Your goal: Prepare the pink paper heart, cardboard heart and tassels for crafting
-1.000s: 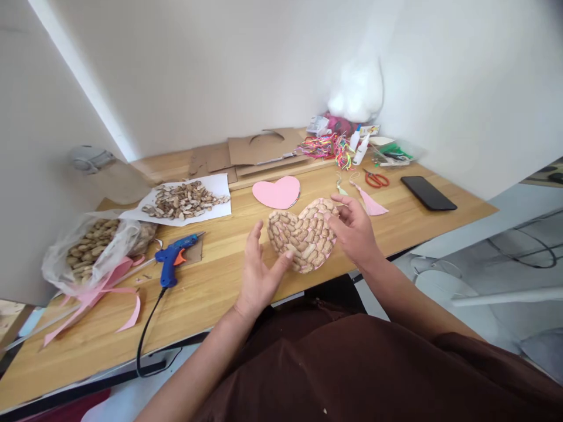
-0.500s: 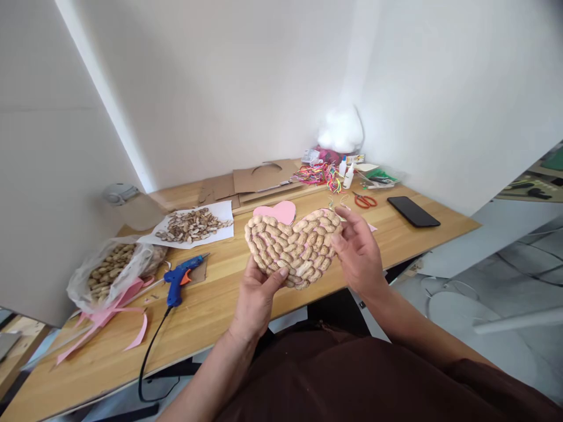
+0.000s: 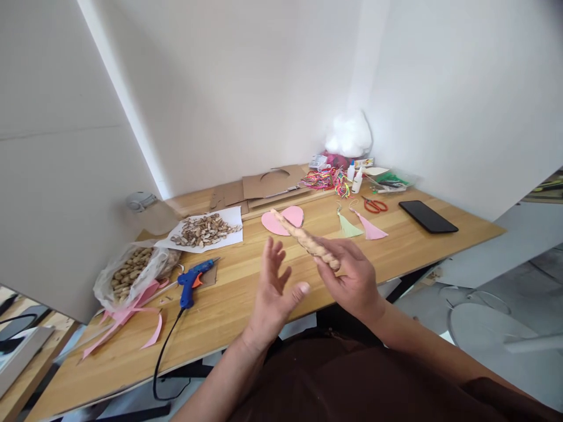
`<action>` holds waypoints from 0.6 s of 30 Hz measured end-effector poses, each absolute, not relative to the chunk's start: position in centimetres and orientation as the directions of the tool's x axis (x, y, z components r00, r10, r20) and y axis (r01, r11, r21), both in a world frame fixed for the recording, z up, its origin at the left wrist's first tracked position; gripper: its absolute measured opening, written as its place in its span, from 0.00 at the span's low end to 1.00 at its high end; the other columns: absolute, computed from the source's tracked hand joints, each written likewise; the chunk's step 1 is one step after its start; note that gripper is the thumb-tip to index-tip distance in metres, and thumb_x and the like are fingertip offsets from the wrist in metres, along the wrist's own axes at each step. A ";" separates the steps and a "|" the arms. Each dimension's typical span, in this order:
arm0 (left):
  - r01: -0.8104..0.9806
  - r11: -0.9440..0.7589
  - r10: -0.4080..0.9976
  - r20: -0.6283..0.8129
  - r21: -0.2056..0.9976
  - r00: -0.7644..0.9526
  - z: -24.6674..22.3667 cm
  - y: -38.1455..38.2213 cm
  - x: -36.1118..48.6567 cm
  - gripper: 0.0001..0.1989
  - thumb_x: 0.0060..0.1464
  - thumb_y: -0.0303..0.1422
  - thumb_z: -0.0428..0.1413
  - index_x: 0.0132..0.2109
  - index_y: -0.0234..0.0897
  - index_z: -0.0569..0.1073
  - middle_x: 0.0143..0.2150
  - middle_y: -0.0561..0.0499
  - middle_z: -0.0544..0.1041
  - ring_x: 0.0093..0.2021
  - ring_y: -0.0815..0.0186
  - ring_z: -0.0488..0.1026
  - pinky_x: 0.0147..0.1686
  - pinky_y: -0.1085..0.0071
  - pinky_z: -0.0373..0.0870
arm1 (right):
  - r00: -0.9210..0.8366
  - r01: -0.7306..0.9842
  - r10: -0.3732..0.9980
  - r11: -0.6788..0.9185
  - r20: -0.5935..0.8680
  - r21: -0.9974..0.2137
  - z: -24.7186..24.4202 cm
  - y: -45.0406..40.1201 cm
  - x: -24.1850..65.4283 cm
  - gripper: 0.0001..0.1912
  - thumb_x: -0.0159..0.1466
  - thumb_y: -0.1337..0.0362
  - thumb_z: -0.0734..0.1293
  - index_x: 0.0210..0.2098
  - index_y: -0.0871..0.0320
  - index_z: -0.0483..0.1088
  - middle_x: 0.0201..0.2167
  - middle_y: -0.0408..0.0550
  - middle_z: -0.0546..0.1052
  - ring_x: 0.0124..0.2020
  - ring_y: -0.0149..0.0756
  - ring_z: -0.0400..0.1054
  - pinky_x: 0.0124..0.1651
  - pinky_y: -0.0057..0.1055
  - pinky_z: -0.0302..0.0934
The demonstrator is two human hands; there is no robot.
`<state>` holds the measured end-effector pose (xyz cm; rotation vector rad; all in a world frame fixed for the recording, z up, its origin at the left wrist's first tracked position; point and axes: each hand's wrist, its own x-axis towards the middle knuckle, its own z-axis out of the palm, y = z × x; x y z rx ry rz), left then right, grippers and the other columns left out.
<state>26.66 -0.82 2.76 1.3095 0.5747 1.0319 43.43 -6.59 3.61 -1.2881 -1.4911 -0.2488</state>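
Note:
The peanut-covered heart (image 3: 303, 239) is seen nearly edge-on above the table, its peanuts showing as a narrow strip. My right hand (image 3: 352, 275) grips it near its lower right end, thumb below and fingers behind. To its left, my left hand (image 3: 277, 293) is raised with fingers spread, touching nothing. A flat pink heart (image 3: 294, 218) lies on the table behind the held piece, which partly covers it.
On the wooden table (image 3: 237, 316) are a blue glue gun (image 3: 189, 286), a bag of peanuts (image 3: 132, 272), shells on white paper (image 3: 235, 218), pink strips (image 3: 127, 316), two tassels (image 3: 372, 228), red-handled scissors (image 3: 375, 205), a black phone (image 3: 428, 216), cardboard (image 3: 268, 183) and glue bottles (image 3: 357, 181).
The peanut heart has turned from facing me to nearly edge-on. My left hand has let go of it and opened. Both tassels have come into full view. The view has shifted slightly.

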 end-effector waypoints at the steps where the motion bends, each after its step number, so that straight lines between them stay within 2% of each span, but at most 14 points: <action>1: -0.316 -0.026 0.818 0.202 0.949 0.539 2.8 -1.3 26.9 0.53 0.46 0.43 0.73 0.73 0.55 0.55 0.75 0.42 0.58 0.74 0.48 0.57 0.66 0.53 0.64 | 0.113 0.820 0.572 0.409 0.813 -0.402 3.6 -6.4 43.0 0.30 0.67 0.69 0.67 0.66 0.45 0.66 0.51 0.53 0.78 0.50 0.47 0.74 0.55 0.45 0.72; 3: -0.364 0.047 0.806 0.180 0.930 0.564 2.8 -2.0 27.4 0.47 0.46 0.45 0.73 0.70 0.49 0.63 0.69 0.42 0.68 0.70 0.47 0.63 0.65 0.54 0.67 | -0.007 0.824 0.599 0.457 0.800 -0.335 3.5 -6.3 41.8 0.35 0.66 0.68 0.67 0.71 0.47 0.60 0.52 0.54 0.76 0.51 0.48 0.73 0.54 0.46 0.72; 6: -0.430 0.133 0.901 0.072 0.893 0.428 2.9 -2.0 27.5 0.30 0.56 0.46 0.67 0.62 0.43 0.72 0.59 0.44 0.78 0.65 0.52 0.70 0.65 0.56 0.68 | -0.091 0.761 0.645 0.536 0.759 -0.365 3.3 -6.7 40.7 0.37 0.64 0.67 0.69 0.71 0.51 0.59 0.54 0.56 0.74 0.54 0.50 0.71 0.56 0.47 0.71; 9: -0.484 0.250 0.918 -0.047 0.839 0.393 3.0 -1.0 26.7 0.30 0.51 0.45 0.70 0.58 0.40 0.76 0.53 0.45 0.82 0.60 0.52 0.76 0.61 0.57 0.72 | -0.058 0.718 0.630 0.565 0.775 -0.406 3.6 -7.4 41.5 0.30 0.63 0.68 0.70 0.64 0.49 0.68 0.53 0.53 0.75 0.54 0.48 0.71 0.56 0.46 0.69; 11: -0.483 0.322 0.905 -0.115 0.814 0.409 3.0 -0.1 25.9 0.32 0.45 0.44 0.73 0.56 0.40 0.77 0.52 0.45 0.83 0.58 0.52 0.77 0.58 0.58 0.74 | 0.046 0.752 0.614 0.497 0.788 -0.432 3.8 -7.6 43.0 0.27 0.63 0.69 0.71 0.60 0.48 0.71 0.52 0.52 0.75 0.53 0.48 0.70 0.56 0.48 0.68; 12: -0.476 0.350 0.898 -0.143 0.807 0.417 3.0 0.2 25.5 0.32 0.44 0.44 0.74 0.55 0.40 0.78 0.52 0.45 0.83 0.58 0.52 0.77 0.58 0.58 0.75 | 0.124 0.763 0.622 0.439 0.773 -0.475 3.9 -7.5 43.8 0.26 0.63 0.68 0.71 0.60 0.48 0.70 0.52 0.53 0.75 0.52 0.48 0.70 0.54 0.48 0.68; 14: -0.453 0.395 0.878 -0.183 0.799 0.442 2.9 0.6 25.0 0.32 0.41 0.43 0.75 0.54 0.40 0.78 0.52 0.45 0.83 0.58 0.51 0.77 0.58 0.57 0.75 | 0.302 0.687 0.678 0.333 0.670 -0.646 3.9 -7.1 45.2 0.28 0.63 0.63 0.72 0.62 0.50 0.68 0.52 0.54 0.74 0.46 0.45 0.70 0.45 0.44 0.69; 16: -0.420 0.429 0.850 -0.200 0.799 0.487 2.8 0.8 24.7 0.32 0.40 0.42 0.75 0.52 0.40 0.79 0.53 0.45 0.83 0.58 0.50 0.77 0.57 0.56 0.76 | 0.397 0.450 0.790 0.275 0.467 -0.849 3.8 -6.7 46.1 0.28 0.63 0.57 0.72 0.61 0.51 0.67 0.49 0.52 0.75 0.39 0.39 0.70 0.35 0.37 0.68; 18: -0.387 0.457 0.818 -0.208 0.801 0.537 2.8 0.9 24.6 0.30 0.40 0.41 0.75 0.51 0.39 0.80 0.55 0.45 0.82 0.57 0.50 0.77 0.56 0.57 0.77 | 0.363 0.188 0.890 0.222 0.277 -0.957 3.8 -6.4 46.2 0.23 0.63 0.54 0.72 0.55 0.53 0.69 0.40 0.48 0.76 0.32 0.34 0.68 0.28 0.31 0.63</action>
